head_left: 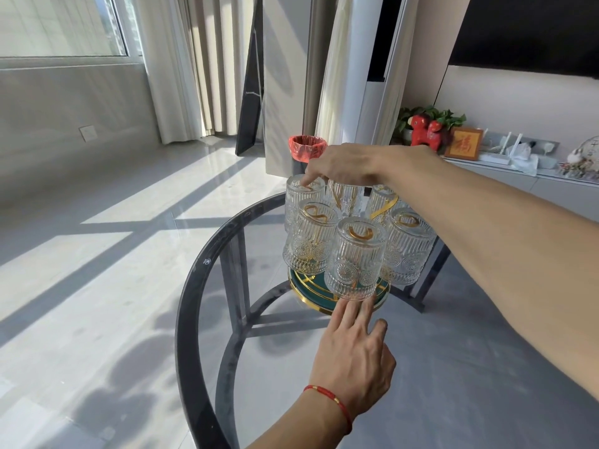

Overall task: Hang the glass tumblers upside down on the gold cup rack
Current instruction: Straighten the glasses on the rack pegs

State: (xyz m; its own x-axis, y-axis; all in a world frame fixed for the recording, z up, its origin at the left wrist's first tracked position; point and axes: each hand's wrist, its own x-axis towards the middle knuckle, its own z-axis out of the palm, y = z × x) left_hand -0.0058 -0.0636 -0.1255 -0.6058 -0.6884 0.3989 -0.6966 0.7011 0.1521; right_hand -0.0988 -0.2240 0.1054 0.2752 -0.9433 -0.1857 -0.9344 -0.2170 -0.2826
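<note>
Several ribbed glass tumblers hang upside down on the gold cup rack (382, 209), which stands on a round green tray with a gold rim (311, 294). The nearest tumbler (355, 259) hangs at the front, with others to its left (312, 236) and right (410, 244). My right hand (343, 165) reaches over the rack from the right, and its fingertips rest on the upturned base of the far left tumbler (299, 196). My left hand (355, 348), with a red string on the wrist, lies open on the table with its fingertips at the tray's front rim.
The rack stands on a round glass table with a dark frame (191, 303). A bin with a red liner (306, 149) stands behind the table. A low cabinet with ornaments (486, 150) runs along the right wall. Sunlit floor lies to the left.
</note>
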